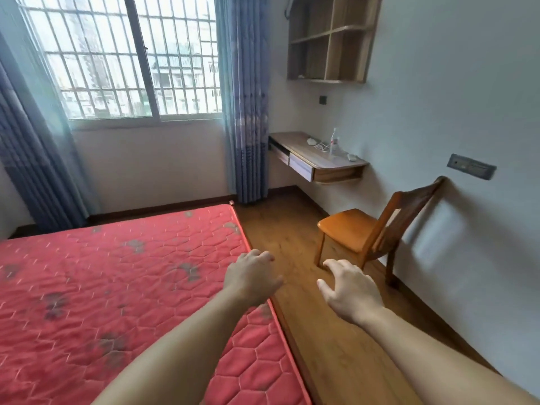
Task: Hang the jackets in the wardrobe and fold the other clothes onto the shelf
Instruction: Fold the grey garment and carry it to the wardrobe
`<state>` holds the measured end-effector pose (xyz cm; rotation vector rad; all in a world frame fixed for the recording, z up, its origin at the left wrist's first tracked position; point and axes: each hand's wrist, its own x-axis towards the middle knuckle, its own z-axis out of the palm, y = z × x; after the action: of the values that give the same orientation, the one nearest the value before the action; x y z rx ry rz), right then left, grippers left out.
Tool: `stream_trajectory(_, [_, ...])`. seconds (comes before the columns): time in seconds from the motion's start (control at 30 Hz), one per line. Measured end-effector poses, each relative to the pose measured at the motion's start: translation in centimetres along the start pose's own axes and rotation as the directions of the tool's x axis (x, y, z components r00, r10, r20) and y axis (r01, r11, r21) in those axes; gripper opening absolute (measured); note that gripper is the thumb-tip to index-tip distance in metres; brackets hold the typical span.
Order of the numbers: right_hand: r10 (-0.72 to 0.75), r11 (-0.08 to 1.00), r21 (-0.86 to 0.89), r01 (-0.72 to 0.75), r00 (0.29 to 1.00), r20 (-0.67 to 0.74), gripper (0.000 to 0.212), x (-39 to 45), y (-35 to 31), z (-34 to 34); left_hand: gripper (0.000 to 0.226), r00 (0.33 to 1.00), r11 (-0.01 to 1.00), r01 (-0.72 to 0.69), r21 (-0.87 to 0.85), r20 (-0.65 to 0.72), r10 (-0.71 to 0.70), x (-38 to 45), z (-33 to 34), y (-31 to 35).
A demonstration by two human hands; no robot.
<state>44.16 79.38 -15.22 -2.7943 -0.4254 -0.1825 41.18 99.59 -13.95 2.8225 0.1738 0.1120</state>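
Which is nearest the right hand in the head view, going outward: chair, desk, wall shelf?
From the right hand:
1. Chair, just beyond the fingers, against the right wall.
2. Desk, farther along that wall, near the corner.
3. Wall shelf, farthest, mounted high above the desk.

No jackets, clothes or wardrobe in view

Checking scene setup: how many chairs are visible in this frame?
1. One wooden chair stands on the floor against the right wall, below the wall-mounted desk. Others may be out of view.
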Motion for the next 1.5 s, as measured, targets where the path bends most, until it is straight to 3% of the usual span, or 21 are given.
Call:
stream_trajectory(0.3, [-0.083, 0.996, 0.022, 0.082, 0.995, 0.048, 0.051, 9.7, 17.7, -4.8, 0.052, 0.991, 0.991, 0.132, 0.017, -0.002, -0.132, 9.9, 4.2, 14.2])
stream_trajectory(0.6, [-0.231, 0.973, 0.012, 0.231, 0.968, 0.103, 0.050, 25.7, 26.0, -2.7, 0.050, 0.971, 0.971, 0.235, -0.048, -0.042, -0.237, 25.7, 10.6, 19.1])
stream_trajectory(0.8, [-0.281, 0.957, -0.016, 0.290, 0.939, 0.197, 0.051, 39.2, 29.5, 0.0, 0.051, 0.951, 0.949, 0.309, -0.067, 0.001, -0.310, 37.6, 13.5, 19.5])
stream_trajectory(1.1, [-0.415, 0.909, 0.056, 0.412, 0.887, 0.203, 0.051, 62.7, 27.0, 3.2, 0.050, 0.898, 0.902, 0.432, 0.001, -0.096, -0.430, 55.9, 9.0, 14.6])
stream_trajectory(1.3, [-0.546, 0.838, 0.132, 0.530, 0.810, 0.215, 0.052, 78.7, 22.2, 5.7, 0.050, 0.810, 0.816, 0.576, 0.049, -0.167, -0.562, 68.0, 5.5, 9.5])
stream_trajectory(1.5, [-0.674, 0.739, 0.175, 0.651, 0.706, 0.217, 0.051, 92.3, 13.3, 9.4, 0.051, 0.703, 0.714, 0.699, 0.030, -0.210, -0.679, 77.3, 2.5, 1.6])
